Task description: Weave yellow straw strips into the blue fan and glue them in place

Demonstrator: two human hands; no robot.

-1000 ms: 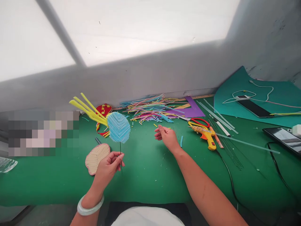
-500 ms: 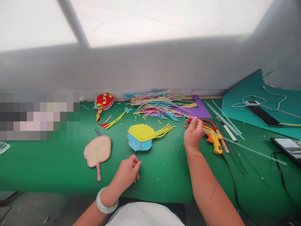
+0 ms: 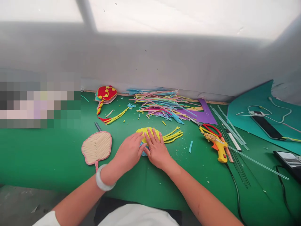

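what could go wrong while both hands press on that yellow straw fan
Left hand and right hand press flat on the yellow straw fan: pressing hard may crush its strips. Its loose ends, sticking out, could bend. The glue gun lies near the right forearm; a sweep might knock it.

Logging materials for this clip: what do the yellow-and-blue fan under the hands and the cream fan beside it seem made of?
Yellow-and-blue fan, pressed by left hand and right hand: probably thin plastic straws, smooth, laid side by side; loose yellow ends stick out. Cream fan: likely the same, ribbed, pink-edged.
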